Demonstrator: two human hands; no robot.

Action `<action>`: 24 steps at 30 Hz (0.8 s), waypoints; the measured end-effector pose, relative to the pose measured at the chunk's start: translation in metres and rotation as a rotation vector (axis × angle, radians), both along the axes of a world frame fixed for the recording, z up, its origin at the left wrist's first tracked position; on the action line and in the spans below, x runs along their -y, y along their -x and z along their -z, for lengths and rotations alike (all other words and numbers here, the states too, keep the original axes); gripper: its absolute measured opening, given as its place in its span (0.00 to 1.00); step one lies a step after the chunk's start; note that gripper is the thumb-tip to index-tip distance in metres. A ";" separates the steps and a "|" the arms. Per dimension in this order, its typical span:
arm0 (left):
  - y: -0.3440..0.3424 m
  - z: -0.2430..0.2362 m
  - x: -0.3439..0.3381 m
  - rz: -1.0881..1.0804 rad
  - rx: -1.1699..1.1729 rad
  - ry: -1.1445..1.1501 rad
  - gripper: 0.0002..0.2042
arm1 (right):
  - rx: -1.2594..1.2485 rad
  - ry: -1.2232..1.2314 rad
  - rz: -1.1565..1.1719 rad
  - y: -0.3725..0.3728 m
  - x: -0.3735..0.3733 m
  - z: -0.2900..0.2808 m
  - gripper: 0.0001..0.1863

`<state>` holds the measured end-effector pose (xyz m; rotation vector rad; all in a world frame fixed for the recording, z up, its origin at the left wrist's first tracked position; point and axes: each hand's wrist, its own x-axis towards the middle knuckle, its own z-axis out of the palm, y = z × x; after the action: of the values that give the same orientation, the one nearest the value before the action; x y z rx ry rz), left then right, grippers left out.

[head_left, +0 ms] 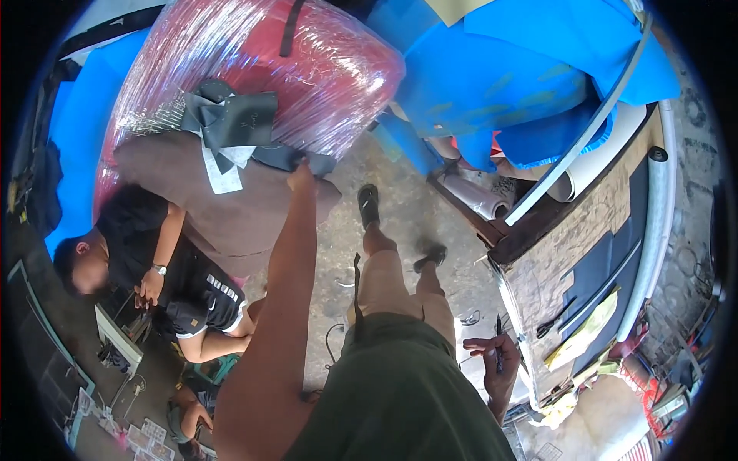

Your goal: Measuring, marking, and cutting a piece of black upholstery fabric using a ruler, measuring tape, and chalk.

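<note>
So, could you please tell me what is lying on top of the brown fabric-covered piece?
Dark grey cut fabric pieces and a white paper slip lie on the brown piece; the left hand touches one. Whatever lies beneath them is covered.

I am looking down at my own body and I am wearing a dark olive green shirt (400, 399) that is filling the lower middle of the view. Below it I am wearing tan knee-length shorts (396, 288), with a thin dark strap (357, 288) hanging along their left side. My forearms are bare, with no sleeves, watch or gloves showing on them. On my feet I am wearing black open sandals (368, 204), one on each foot.
</note>
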<state>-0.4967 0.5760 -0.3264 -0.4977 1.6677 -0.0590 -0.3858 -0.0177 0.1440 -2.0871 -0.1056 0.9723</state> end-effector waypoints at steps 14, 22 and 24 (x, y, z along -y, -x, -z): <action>0.027 -0.004 0.011 0.476 -0.349 -0.724 0.18 | 0.010 -0.008 -0.154 -0.021 -0.075 -0.026 0.12; 0.076 -0.200 -0.109 0.054 0.645 -0.815 0.20 | -0.086 -0.045 0.062 -0.022 -0.086 -0.041 0.13; 0.074 -0.212 -0.156 -0.399 0.766 -0.799 0.27 | -0.107 -0.109 0.065 -0.022 -0.085 -0.042 0.13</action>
<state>-0.5711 0.7320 -0.1144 -0.1401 0.7177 0.6170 -0.3642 0.0673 0.1856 -1.9238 -0.0347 1.0146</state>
